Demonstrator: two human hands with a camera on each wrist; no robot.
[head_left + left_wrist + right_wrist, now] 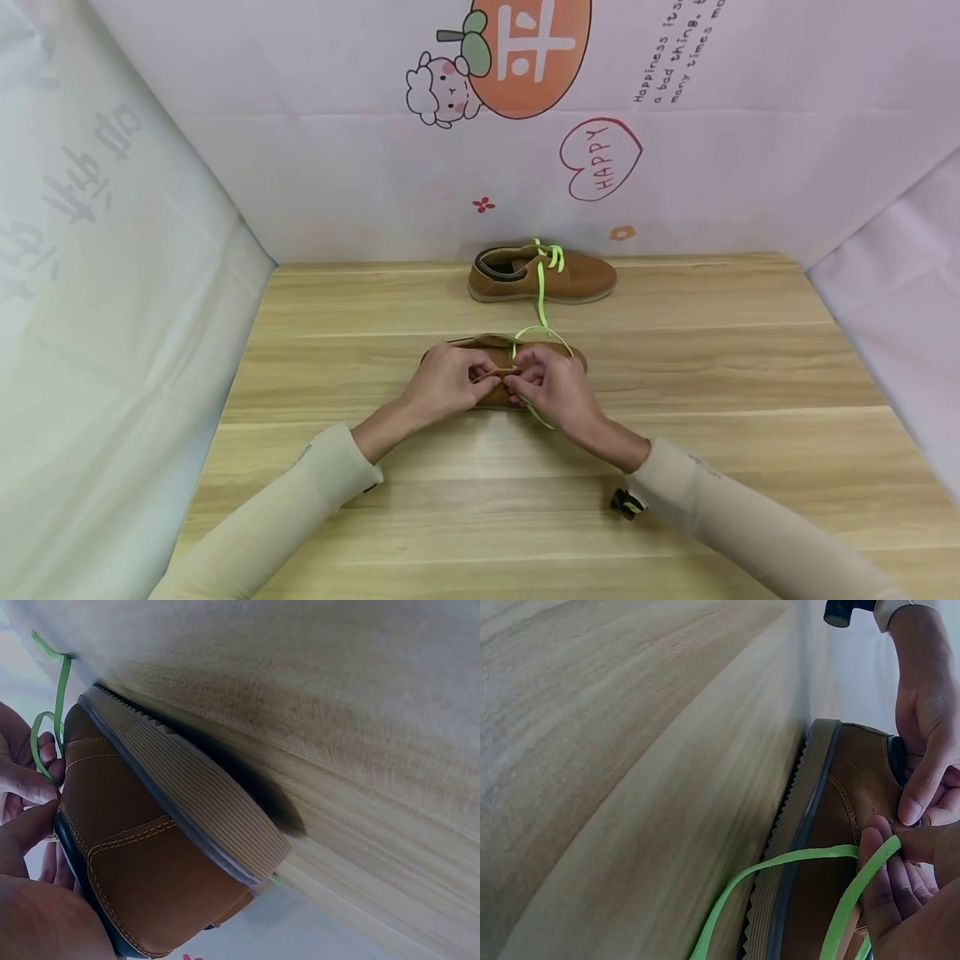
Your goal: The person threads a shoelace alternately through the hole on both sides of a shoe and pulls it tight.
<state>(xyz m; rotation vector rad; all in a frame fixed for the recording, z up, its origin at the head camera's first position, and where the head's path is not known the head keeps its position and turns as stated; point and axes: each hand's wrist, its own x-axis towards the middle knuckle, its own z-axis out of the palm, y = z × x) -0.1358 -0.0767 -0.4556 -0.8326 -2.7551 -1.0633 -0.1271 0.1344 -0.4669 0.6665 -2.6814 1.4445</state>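
Fingers of both hands are clamped: the left hand point(442, 379) pinches the edge of the near shoe point(146, 817), the right hand point(561, 387) its lace point(857, 889). Pale sheeting point(337, 167) rises beyond and beside that shoe; the wooden counter point(480, 517) carries it, a second shoe point(588, 279) lying behind. Likely light, firm-soled and supple above, the near shoe suits a hold at its opening's edge; the lace, probably limp, near its tip.

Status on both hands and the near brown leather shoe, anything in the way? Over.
Left hand pinches edge of near shoe. Right hand alongside, pinches flat neon-green lace. Second brown leather shoe behind, seemingly not blocking.
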